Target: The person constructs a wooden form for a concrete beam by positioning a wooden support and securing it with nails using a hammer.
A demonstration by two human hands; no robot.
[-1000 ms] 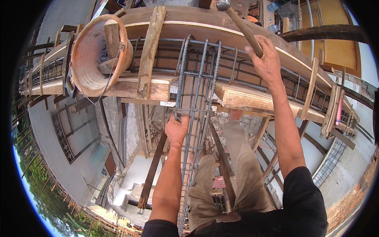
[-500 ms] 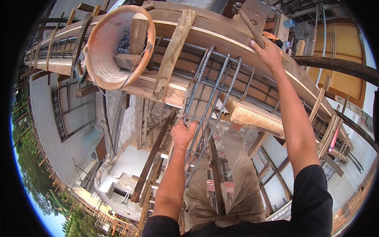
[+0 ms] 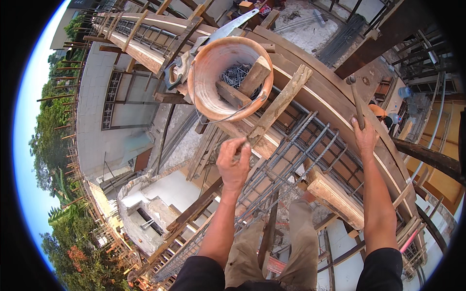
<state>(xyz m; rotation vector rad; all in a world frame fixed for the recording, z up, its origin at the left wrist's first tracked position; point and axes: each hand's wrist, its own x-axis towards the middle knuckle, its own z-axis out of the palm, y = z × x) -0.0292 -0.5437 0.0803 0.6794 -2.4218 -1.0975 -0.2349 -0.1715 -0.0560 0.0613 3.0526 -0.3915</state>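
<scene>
The wide, round, orange-pink bucket (image 3: 206,80) with a thin wire handle sits tilted on the timber formwork (image 3: 335,99), holding a heap of grey metal nails (image 3: 235,74) and two rough brown wood blocks (image 3: 256,76). Just below the bucket's near rim is the left hand (image 3: 234,165), its fingers curled in toward the thumb; I cannot tell whether anything small is pinched there. Well to the bucket's right, the right hand (image 3: 365,137) is wrapped around the long wooden handle of a metal-headed hammer (image 3: 357,101), the head pointing up and away. A pale-bladed handsaw (image 3: 233,25) lies just beside the bucket's far left side. A rough, light-brown wooden batten (image 3: 282,101) slants close by the bucket's right, and a cage of ribbed grey steel bars (image 3: 303,145) stretches below and right of the bucket.
</scene>
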